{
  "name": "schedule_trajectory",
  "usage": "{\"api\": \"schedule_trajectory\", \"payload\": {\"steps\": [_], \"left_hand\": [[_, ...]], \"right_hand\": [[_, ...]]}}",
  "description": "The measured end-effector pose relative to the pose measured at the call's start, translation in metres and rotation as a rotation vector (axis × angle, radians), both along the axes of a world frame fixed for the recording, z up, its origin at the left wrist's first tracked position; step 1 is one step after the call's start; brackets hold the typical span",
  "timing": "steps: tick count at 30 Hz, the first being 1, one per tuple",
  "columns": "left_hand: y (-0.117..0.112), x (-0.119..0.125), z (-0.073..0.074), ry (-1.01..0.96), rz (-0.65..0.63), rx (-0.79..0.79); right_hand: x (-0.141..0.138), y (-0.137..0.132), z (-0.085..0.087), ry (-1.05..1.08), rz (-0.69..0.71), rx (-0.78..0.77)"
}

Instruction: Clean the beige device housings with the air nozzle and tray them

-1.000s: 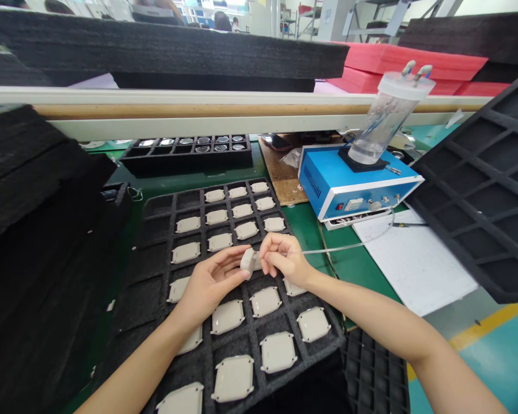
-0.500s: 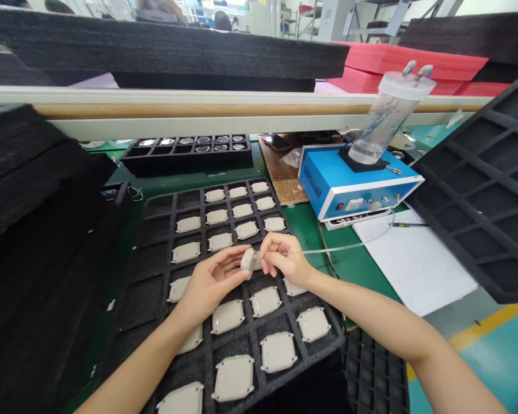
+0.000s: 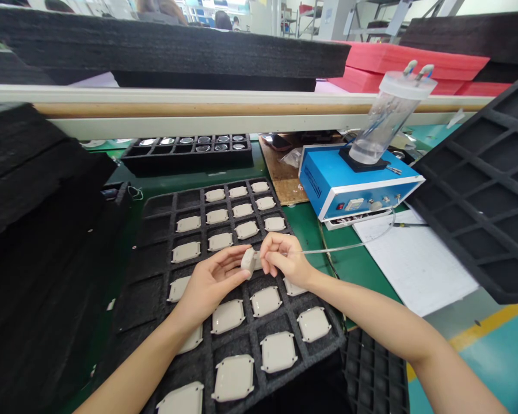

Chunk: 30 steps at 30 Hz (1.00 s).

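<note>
My left hand (image 3: 209,282) and my right hand (image 3: 282,260) meet above a black felt tray (image 3: 144,302) holding rows of square off-white plastic housings. One such housing (image 3: 249,260) stands tilted between them, gripped by my left fingertips on its left side. My right thumb and fingers pinch a thin clear tube (image 3: 341,248) at the housing's right side. I cannot see where the tube's end meets the housing, as my fingers hide it. The other housings lie flat in their separate cells, and my hands and forearms cover several.
A blue bench unit (image 3: 354,187) carries a clear cylinder (image 3: 386,118), and the tube runs toward it. A tray of metal discs (image 3: 187,151) stands behind the felt tray. Paper (image 3: 414,261) lies to the right. Black foam stacks (image 3: 38,184) rise at left; a black foam tray (image 3: 479,184) leans right.
</note>
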State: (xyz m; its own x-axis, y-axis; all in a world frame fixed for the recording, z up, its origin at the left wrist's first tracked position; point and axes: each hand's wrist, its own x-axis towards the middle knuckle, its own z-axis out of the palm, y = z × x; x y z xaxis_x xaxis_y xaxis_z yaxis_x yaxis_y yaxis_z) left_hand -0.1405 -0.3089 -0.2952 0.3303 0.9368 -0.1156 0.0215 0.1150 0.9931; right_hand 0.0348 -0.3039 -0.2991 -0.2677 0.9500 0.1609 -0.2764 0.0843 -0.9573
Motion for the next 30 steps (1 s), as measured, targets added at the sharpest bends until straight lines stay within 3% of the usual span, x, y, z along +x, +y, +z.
{"api": "schedule_trajectory", "payload": {"steps": [30], "left_hand": [[-0.0017, 0.0012, 0.0038, 0.015, 0.003, 0.011]], "right_hand": [[-0.0003, 0.0000, -0.0005, -0.012, 0.007, 0.006]]}}
